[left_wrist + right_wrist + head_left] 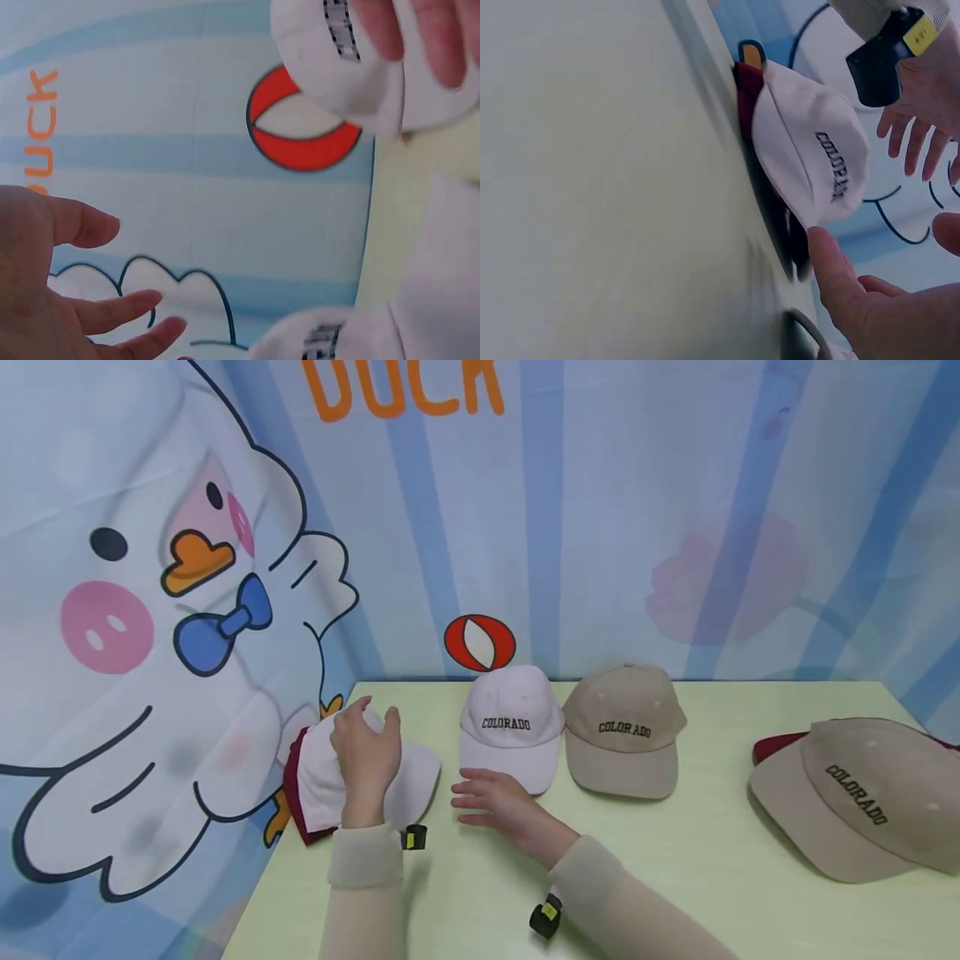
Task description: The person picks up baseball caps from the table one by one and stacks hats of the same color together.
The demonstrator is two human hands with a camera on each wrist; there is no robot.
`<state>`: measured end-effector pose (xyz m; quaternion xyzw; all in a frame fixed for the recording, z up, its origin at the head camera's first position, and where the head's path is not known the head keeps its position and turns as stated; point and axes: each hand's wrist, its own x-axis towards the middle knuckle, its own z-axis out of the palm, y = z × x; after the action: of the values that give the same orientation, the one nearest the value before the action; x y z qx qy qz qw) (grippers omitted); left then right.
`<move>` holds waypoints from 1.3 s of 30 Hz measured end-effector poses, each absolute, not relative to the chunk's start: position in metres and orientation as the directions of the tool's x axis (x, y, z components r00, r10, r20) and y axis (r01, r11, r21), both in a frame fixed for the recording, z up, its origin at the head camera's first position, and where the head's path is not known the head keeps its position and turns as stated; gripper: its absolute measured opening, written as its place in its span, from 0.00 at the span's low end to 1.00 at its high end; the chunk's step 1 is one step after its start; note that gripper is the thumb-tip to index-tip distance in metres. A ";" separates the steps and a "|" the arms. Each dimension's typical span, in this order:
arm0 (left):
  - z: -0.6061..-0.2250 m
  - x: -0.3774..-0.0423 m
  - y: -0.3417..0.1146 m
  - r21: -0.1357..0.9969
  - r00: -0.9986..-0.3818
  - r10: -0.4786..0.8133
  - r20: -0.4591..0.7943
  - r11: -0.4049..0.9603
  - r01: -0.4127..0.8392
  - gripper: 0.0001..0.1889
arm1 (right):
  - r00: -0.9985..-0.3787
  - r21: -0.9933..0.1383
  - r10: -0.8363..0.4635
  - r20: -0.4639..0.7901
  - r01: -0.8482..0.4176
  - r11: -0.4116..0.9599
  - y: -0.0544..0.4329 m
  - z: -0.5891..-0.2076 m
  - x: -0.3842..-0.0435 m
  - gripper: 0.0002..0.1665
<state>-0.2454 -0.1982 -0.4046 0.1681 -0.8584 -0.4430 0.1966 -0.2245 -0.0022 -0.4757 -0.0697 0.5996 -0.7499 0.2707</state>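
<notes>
My left hand [366,753] hovers over a white cap [420,777] at the table's left, fingers spread and holding nothing. Under that cap a maroon cap [295,793] shows at the edge; the right wrist view has the white cap [817,150] with its COLORADO lettering. My right hand [504,810], fingers extended and grasping nothing, is in front of a second white cap [510,693]. It looks close to that cap's brim, but contact cannot be told. In the left wrist view, my left hand [82,307] has thumb and fingers apart.
A beige COLORADO cap [626,710] stands right beside the middle white cap. Farther right, another beige cap [855,810] lies over a maroon one [776,746]. Behind the pale green table [465,893] hangs a printed cloth backdrop [600,510], which also runs along the left side.
</notes>
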 end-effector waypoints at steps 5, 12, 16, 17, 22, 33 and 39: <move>-0.404 -0.241 -0.221 0.817 -0.804 -0.576 0.150 0.531 -0.228 0.36 | -0.823 -0.931 -0.522 -0.225 0.340 -0.135 -0.013 -0.485 -0.219 0.36; -0.409 -0.231 -0.249 0.772 -0.785 -0.611 0.100 0.545 -0.326 0.39 | -0.800 -0.909 -0.550 -0.240 0.384 -0.162 -0.021 -0.490 -0.217 0.39; -0.413 -0.231 -0.258 0.722 -0.794 -0.604 0.067 0.579 -0.380 0.40 | -0.788 -0.897 -0.565 -0.243 0.404 -0.178 -0.025 -0.490 -0.215 0.40; -0.414 -0.231 -0.259 0.711 -0.796 -0.602 0.061 0.587 -0.388 0.39 | -0.787 -0.893 -0.566 -0.246 0.411 -0.183 -0.027 -0.490 -0.215 0.41; -0.416 -0.231 -0.261 0.686 -0.795 -0.602 0.071 0.609 -0.399 0.36 | -0.772 -0.886 -0.587 -0.245 0.425 -0.188 -0.031 -0.493 -0.213 0.42; -0.408 -0.234 -0.260 0.807 -0.746 -0.664 0.051 0.468 -0.361 0.37 | -0.759 -0.883 -0.602 -0.247 0.433 -0.183 -0.032 -0.492 -0.211 0.40; -0.403 -0.233 -0.260 0.854 -0.780 -0.625 0.027 0.420 -0.307 0.32 | -0.756 -0.881 -0.611 -0.237 0.432 -0.193 -0.031 -0.491 -0.210 0.40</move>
<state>-0.2331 -0.2603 -0.4035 0.2824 -0.8247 -0.4584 0.1735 -0.2097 -0.0311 -0.4910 -0.0831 0.5371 -0.7677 0.3395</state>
